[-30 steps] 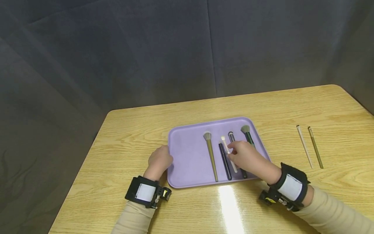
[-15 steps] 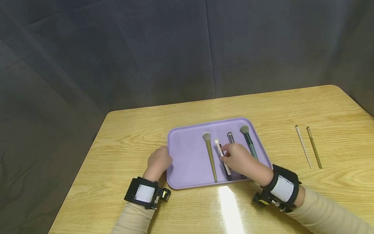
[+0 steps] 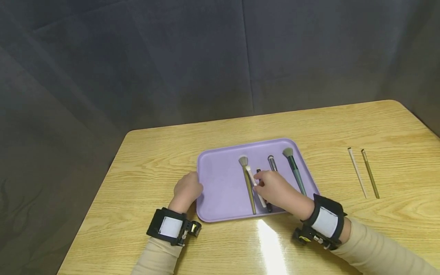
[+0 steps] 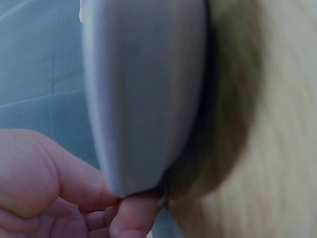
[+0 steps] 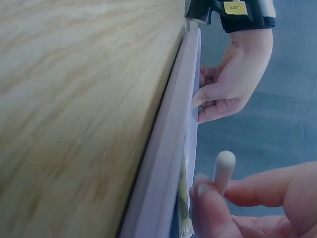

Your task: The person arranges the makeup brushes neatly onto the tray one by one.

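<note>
My left hand (image 3: 188, 190) grips the left rim of a lilac tray (image 3: 218, 187); in the left wrist view thumb and finger pinch its edge. Between thumb and fingertips my right hand (image 3: 275, 188) holds a white makeup brush (image 3: 250, 175), slanting over the tray with its bristles toward the far side. The brush partly overlaps a gold-handled makeup brush (image 3: 248, 183) below it. A black brush (image 3: 269, 208) lies mostly hidden beneath the right hand. Right of it are a dark brush with a short round head (image 3: 272, 163) and a green brush (image 3: 296, 172).
On the wooden table (image 3: 158, 152), right of the tray, lie a thin white brush (image 3: 357, 172) and a thin gold brush (image 3: 370, 173), side by side. A dark cloth (image 3: 185, 61) hangs behind the table's far edge.
The right hand has moved left with the white brush, from right of the black brush, across it, to the gold-handled one. More of the green brush shows. The left hand stays on the tray.
</note>
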Demonstrator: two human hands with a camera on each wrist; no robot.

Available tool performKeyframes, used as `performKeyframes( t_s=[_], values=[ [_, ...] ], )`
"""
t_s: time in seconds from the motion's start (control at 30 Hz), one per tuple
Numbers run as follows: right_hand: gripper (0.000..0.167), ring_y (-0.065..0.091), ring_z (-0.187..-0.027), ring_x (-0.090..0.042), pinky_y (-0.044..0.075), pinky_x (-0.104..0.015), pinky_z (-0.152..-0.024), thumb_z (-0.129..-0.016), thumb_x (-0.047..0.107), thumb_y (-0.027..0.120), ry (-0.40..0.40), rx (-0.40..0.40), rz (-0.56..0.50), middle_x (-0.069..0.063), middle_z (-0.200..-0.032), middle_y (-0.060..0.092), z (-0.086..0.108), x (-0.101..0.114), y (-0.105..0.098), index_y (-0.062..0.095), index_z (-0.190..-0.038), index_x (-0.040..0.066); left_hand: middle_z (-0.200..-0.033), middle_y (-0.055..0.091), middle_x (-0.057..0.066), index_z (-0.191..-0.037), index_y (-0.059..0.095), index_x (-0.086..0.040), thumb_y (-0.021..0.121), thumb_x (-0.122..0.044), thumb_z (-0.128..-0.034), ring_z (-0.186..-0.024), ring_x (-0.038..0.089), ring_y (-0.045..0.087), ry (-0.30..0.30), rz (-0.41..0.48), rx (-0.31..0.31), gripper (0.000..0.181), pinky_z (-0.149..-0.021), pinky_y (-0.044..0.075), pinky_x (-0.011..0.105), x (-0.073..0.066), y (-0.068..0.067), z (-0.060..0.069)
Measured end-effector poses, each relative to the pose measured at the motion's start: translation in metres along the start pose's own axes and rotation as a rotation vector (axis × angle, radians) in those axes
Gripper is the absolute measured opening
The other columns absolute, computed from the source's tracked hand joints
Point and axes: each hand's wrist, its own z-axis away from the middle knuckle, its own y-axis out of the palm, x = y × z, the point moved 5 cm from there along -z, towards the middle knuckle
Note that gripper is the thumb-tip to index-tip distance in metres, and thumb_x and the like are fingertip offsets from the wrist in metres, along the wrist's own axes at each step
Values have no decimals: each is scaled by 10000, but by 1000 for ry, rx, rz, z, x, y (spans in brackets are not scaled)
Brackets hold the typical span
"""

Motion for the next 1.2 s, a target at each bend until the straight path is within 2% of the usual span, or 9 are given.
performKeyframes(
  t_s=[0.5,0.77,0.93,1.1,1.2],
  values=[
    [281,516,-479,-94,446,-248,-471,-864,-50,620,-51,-3,22,-55,-677,584,-4,8,12,616,-1129,-142,-813,615,143,-1078,642,88,530,16,-855,-637,231,558,12,8,-3,260,-509,408,300,-1,0,0],
    [180,506,-458,-81,470,-237,-453,-870,-67,600,-61,41,-39,-39,-648,521,-6,13,21,634,-1034,-130,-840,629,151,-1097,642,85,531,10,-858,-645,232,560,11,0,-3,274,-515,410,306,0,1,0],
    [177,494,-441,-80,463,-239,-438,-870,-65,610,-31,40,-36,-50,-644,504,-9,15,25,633,-1031,-133,-836,628,148,-1099,638,87,530,10,-857,-646,231,561,15,-5,0,276,-518,416,308,0,1,0],
    [276,502,-429,-91,470,-250,-423,-878,-64,608,23,74,-54,-63,-646,550,-12,17,33,593,-1132,-169,-813,618,139,-1083,640,85,532,14,-857,-639,228,561,7,2,3,260,-512,414,302,0,1,1],
    [145,497,-399,-98,464,-251,-402,-879,-58,611,46,96,-30,-61,-573,542,-14,19,38,631,-1004,-130,-828,622,144,-1082,638,84,532,14,-856,-647,231,561,4,2,5,260,-519,417,306,0,1,1]
  ],
)
